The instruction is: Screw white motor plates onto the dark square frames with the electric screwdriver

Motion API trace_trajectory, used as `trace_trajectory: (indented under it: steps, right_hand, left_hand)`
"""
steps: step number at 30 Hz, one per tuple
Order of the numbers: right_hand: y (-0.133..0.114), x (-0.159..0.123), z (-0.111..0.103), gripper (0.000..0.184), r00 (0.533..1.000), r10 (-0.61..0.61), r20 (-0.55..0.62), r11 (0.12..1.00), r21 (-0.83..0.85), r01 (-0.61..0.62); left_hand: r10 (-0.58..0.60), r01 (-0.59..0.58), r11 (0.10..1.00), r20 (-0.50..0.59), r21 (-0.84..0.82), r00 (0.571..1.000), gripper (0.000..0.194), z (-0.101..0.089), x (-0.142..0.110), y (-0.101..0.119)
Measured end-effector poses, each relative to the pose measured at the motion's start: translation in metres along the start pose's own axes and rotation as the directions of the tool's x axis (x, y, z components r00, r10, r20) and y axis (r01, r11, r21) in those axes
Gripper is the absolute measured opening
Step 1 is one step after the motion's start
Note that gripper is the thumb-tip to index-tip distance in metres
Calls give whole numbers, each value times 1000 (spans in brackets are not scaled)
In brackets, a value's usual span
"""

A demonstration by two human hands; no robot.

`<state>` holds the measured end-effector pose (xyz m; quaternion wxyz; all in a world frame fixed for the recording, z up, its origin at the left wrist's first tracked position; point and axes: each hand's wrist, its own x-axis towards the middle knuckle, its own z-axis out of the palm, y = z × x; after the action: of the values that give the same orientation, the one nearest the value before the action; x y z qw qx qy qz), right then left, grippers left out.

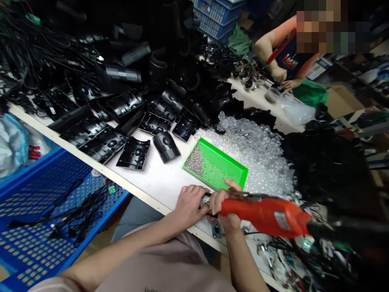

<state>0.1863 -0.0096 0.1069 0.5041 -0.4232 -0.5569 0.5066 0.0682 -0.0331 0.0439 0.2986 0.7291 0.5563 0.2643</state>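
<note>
My right hand [223, 205] is wrapped round the front end of an orange-red electric screwdriver [264, 213], whose body slants off to the right. Close by, my left hand [191, 202] is closed on a small dark part with some metal [206, 199] at the table's front edge. Fingers hide most of that part and the tool's tip. Just beyond my hands lies a green perforated tray [220, 162] with a heap of small screws [195, 159] in its left end. Wires and a small circuit board [216, 231] lie below my right hand.
Black plastic half-shells [133, 153] cover the table's left side, with black cables [39, 52] behind. Clear plastic pieces [261, 150] are heaped right of the tray. A blue crate [60, 202] stands at lower left. A co-worker [282, 65] handles parts at the far right.
</note>
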Motion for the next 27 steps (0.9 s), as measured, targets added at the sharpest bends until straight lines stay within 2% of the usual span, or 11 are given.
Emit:
trace_trajectory:
  steps: [3,5,8,10,12,14,18,20,22,24,27]
  right_hand:
    - [-18,9,-17,67,992,-118,-54,992,35,120]
    - [-23,8,-31,65,993,-97,-72,975,-205,80]
    - [-12,-11,-37,51,991,57,-122,721,-682,-125]
    - [2,-26,-27,40,983,162,-84,522,-838,-158]
    - [12,-33,-16,28,986,157,-61,407,-905,-121]
    - [13,-32,-16,23,989,134,-68,430,-895,-120]
    - [-5,-30,-39,23,949,38,-312,753,-616,-232]
    - [-11,-34,-43,25,921,-54,-386,849,-503,-161]
    - [-14,-41,-37,25,912,-250,-326,835,-550,32]
    - [-17,-49,-31,29,900,-410,-145,728,-647,228]
    - [-27,-65,-51,44,907,-406,114,601,-715,358]
  left_hand:
    - [-28,28,999,32,-19,999,49,-6,2,-2]
    - [-6,9,998,56,-55,998,74,-13,2,-6]
    - [96,-85,991,107,-103,990,89,-22,2,-16]
    - [160,-148,984,126,-102,979,73,-24,3,-22]
    - [190,-182,981,119,-73,975,56,-24,7,-29]
    - [193,-190,981,116,-41,974,52,-22,12,-35]
    - [174,-171,985,167,-32,970,57,-26,19,-35]
    - [138,-125,988,177,-86,975,64,-30,18,-24]
    - [103,-65,974,167,-219,981,77,-32,13,-6]
    - [43,37,905,177,-423,983,81,-31,8,12]
    - [-77,243,681,263,-691,962,67,-22,4,30]
